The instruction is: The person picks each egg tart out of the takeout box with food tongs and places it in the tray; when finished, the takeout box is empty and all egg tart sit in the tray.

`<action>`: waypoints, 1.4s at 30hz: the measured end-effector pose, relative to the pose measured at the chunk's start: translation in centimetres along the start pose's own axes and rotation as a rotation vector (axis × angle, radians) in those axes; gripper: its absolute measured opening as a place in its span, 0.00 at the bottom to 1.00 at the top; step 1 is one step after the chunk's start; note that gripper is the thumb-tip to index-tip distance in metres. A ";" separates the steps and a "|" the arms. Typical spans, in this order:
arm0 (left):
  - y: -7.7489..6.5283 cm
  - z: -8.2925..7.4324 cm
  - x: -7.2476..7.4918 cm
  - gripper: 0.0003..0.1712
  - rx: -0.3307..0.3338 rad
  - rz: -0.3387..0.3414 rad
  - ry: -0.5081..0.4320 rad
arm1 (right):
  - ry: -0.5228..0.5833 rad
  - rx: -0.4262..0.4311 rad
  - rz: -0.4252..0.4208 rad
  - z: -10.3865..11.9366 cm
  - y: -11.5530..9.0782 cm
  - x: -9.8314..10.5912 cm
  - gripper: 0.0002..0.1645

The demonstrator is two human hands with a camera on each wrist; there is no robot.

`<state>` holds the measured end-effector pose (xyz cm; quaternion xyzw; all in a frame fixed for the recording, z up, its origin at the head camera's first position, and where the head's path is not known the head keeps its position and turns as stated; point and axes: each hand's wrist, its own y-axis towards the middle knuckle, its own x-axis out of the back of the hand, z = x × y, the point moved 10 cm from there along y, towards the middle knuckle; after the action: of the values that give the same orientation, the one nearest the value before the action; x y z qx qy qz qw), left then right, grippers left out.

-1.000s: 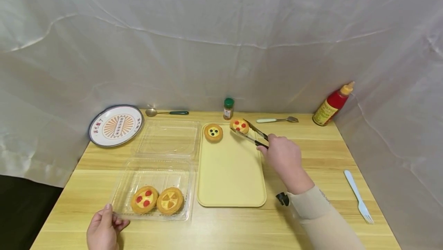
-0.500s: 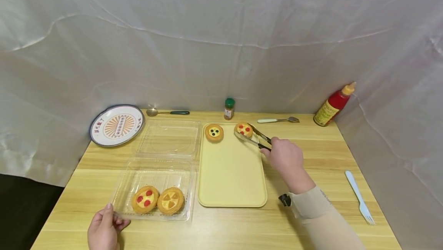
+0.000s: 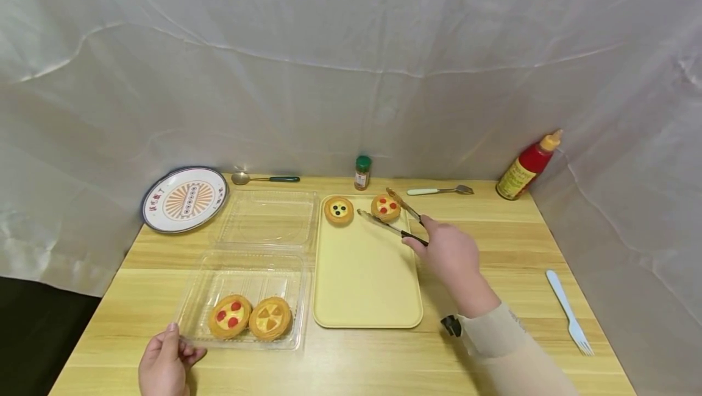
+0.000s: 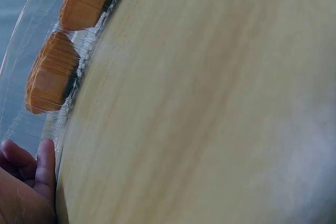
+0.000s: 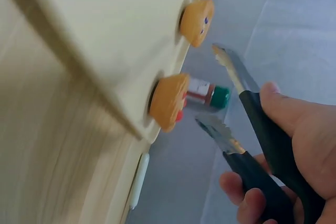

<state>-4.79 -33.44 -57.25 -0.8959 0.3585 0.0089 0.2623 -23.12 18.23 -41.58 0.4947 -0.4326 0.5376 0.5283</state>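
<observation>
My right hand (image 3: 433, 242) grips black-handled metal tongs (image 3: 390, 218), whose arms are spread apart. Between them a red-dotted tart (image 3: 386, 207) sits free on the far right of the yellow tray (image 3: 366, 286). A dark-dotted tart (image 3: 339, 211) lies to its left. The right wrist view shows the tongs (image 5: 231, 103) apart beside the red-dotted tart (image 5: 168, 100). My left hand (image 3: 177, 346) holds the front left corner of a clear clamshell box (image 3: 241, 274). In it lie a red-dotted tart (image 3: 230, 315) and an orange-wedge tart (image 3: 270, 318). The left wrist view shows my fingers (image 4: 32, 165) at the box rim.
A patterned plate (image 3: 184, 198) and a spoon (image 3: 265, 178) lie at the back left. A spice jar (image 3: 362, 172), a fork (image 3: 440, 190) and a red sauce bottle (image 3: 528, 166) stand along the back. A white fork (image 3: 569, 312) lies at the right. White sheeting surrounds the table.
The tongs lowered the red-dotted tart onto the tray's far right, then spread apart and let it go. My left hand has stayed at the box corner.
</observation>
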 end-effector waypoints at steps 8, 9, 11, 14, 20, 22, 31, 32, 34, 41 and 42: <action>0.0 0.0 0.0 0.19 -0.001 0.000 0.018 | 0.029 0.154 -0.194 4.9 -2.4 1.8 0.41; 0.0 0.0 0.0 0.19 -0.001 0.000 0.019 | 0.031 0.184 -0.215 5.6 -2.8 2.0 0.41; 0.0 0.0 0.0 0.19 -0.001 0.000 0.018 | 0.042 0.253 -0.262 7.2 -3.6 2.5 0.41; 0.0 0.0 0.0 0.19 -0.001 -0.001 0.012 | 0.065 0.349 -0.307 9.3 -4.6 3.0 0.42; -0.1 -0.2 -0.1 0.19 -0.011 -0.001 0.004 | 0.094 0.510 -0.353 13.1 -6.3 3.3 0.41; -0.1 -0.2 -0.1 0.19 -0.012 0.000 0.003 | 0.090 0.546 -0.348 14.1 -6.7 3.1 0.40; -0.3 -0.3 -0.1 0.19 -0.002 -0.004 0.007 | 0.059 0.653 -0.254 18.2 -7.6 1.6 0.35; -0.2 -0.3 -0.1 0.18 -0.003 -0.004 0.005 | 0.054 0.667 -0.244 18.6 -7.7 1.4 0.35; -0.2 -0.3 0.0 0.18 -0.005 -0.005 0.004 | 0.042 0.691 -0.226 19.3 -7.9 1.1 0.34; -0.2 -0.3 -0.2 0.19 -0.010 0.002 -0.003 | -0.016 0.742 -0.161 21.1 -8.1 -0.1 0.32; -0.2 -0.3 -0.3 0.19 -0.010 0.005 -0.008 | -0.022 0.748 -0.155 21.4 -8.1 -0.2 0.33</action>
<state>-4.87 -33.25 -56.87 -0.8962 0.3595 0.0149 0.2595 -13.45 -2.35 -39.36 0.6903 -0.1735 0.6115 0.3456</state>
